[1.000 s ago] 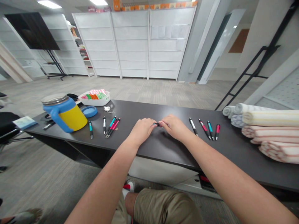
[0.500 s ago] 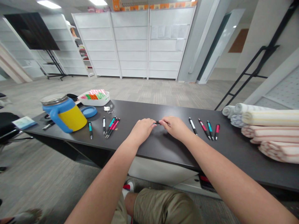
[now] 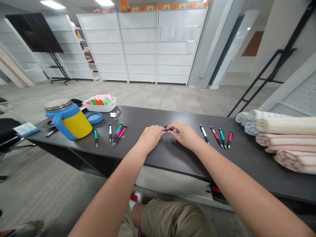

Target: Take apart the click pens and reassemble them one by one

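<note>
A dark pen (image 3: 169, 129) with a hint of teal lies level between my two hands, just above the desk. My left hand (image 3: 151, 135) pinches its left end, and the fingers of my right hand (image 3: 184, 134) are closed on the other end. Fingers cover most of the pen. Left of my hands are a teal pen (image 3: 95, 137), a white pen (image 3: 110, 133) and a small bunch of teal and pink pens (image 3: 118, 135). To the right rest a white pen (image 3: 204, 134), a pink pen (image 3: 216, 136), a teal pen (image 3: 222, 137) and a short pink-and-black pen piece (image 3: 230, 139).
On the dark desk (image 3: 168, 154) stand a blue-and-yellow mug (image 3: 76, 123), its blue lid (image 3: 94, 118) and a white basket (image 3: 100, 108) of colourful packets. Rolled cloths (image 3: 286, 138) are stacked at the right end. The desk's near edge runs below my forearms.
My right fingers have shifted slightly on the pen, and more of its dark length shows between the hands. My left hand looks the same.
</note>
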A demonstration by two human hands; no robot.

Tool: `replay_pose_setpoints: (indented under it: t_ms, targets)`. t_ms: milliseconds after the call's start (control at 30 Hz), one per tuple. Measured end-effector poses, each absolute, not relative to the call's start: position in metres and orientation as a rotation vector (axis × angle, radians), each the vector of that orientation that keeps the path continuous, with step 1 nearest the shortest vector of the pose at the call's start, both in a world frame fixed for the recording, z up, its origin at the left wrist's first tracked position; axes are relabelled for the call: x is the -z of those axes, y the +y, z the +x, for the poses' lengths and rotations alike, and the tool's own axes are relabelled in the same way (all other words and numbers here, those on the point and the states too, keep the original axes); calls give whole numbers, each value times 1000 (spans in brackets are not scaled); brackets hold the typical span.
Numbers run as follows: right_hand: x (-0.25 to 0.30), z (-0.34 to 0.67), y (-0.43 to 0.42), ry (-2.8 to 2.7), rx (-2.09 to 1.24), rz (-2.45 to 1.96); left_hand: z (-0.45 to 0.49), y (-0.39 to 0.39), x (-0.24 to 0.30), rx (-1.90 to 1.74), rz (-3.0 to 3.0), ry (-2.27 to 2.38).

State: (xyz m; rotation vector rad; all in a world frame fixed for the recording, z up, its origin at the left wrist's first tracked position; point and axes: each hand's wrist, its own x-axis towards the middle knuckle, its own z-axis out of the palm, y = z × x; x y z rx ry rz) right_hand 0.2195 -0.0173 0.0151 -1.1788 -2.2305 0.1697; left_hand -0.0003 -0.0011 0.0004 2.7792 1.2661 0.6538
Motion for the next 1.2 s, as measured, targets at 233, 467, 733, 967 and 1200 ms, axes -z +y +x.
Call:
replay_pose_setpoints:
  t_ms: [233,467,733,967,1200]
  targets:
    - [-14,220,-17,-2263,-153,-1228,0,-1,0,-660,2773,1238]
    - [-13,219,-18,-2231,-225,-1216,0,0,-1,-655,2773,1234]
    - [-12,217,-19,-2200,-267,-1180,0,-2,-1,-662,2738,1249]
    - [-11,219,-16,-2213,-234,-1156,1,-1,-1,-661,2739,1221]
    - [-8,218,-18,-2168,-284,-1274,-1,0,-1,-675,2714,1233]
